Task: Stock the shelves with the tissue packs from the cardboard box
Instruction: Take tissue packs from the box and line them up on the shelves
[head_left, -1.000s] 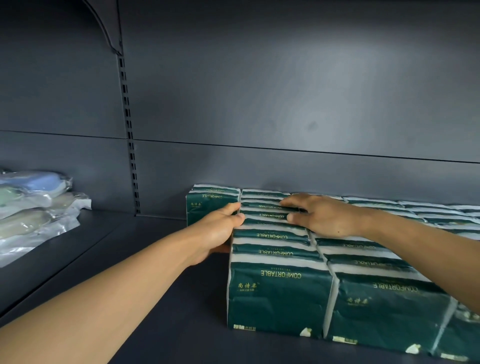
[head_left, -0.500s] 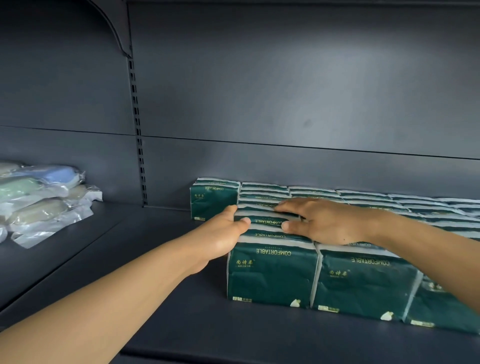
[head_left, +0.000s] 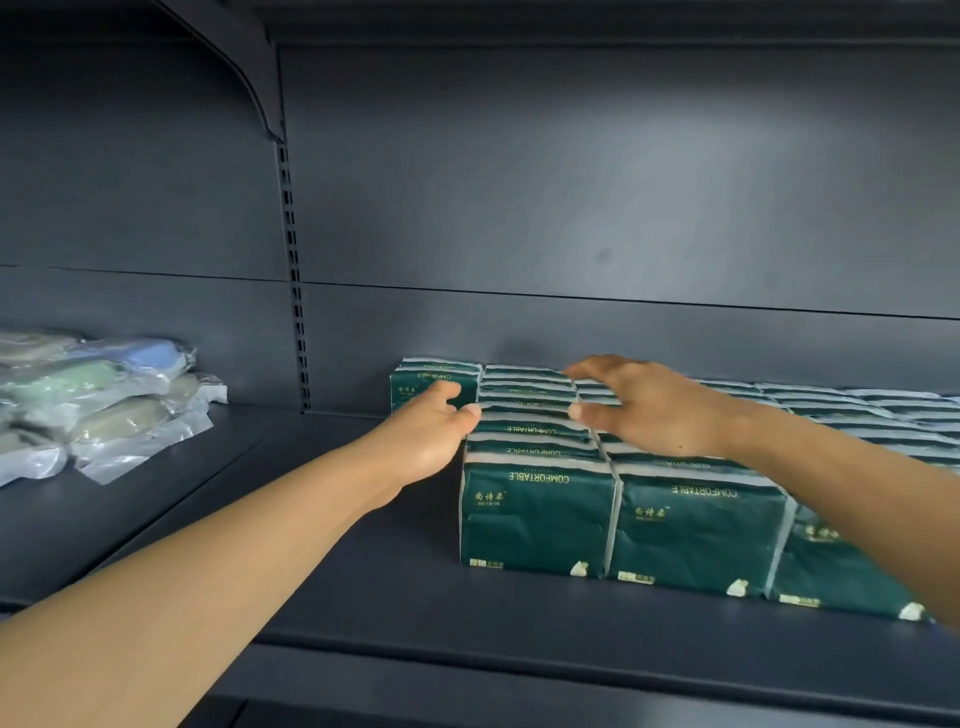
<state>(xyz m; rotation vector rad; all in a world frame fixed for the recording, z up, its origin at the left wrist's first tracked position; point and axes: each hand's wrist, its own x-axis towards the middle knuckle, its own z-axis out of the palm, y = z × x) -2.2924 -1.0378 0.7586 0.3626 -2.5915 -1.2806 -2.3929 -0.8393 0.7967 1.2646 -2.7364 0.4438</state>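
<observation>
Standing in tight rows on the dark shelf (head_left: 363, 587), the green packs (head_left: 535, 514) are filling its right part, from the front edge back to the rear wall. One pack (head_left: 415, 382) is standing alone at the back left corner of the block, one step further left than the rows in front of it.

The left hand (head_left: 426, 431) is reaching in from the left side, and its fingers (head_left: 447, 389) are lying straight and relaxed against the left side of the rows, with the thumb touching the top edge of a pack. It is holding nothing.

The right hand (head_left: 649, 410) is hovering over the tops of the packs in the middle rows. Its fingers (head_left: 592, 366) are spread wide and pointing to the left, and I cannot tell whether they are touching the packs.

Some goods in clear bags (head_left: 98, 400) are lying on the neighbouring shelf at the far left, well apart from the packs.
</observation>
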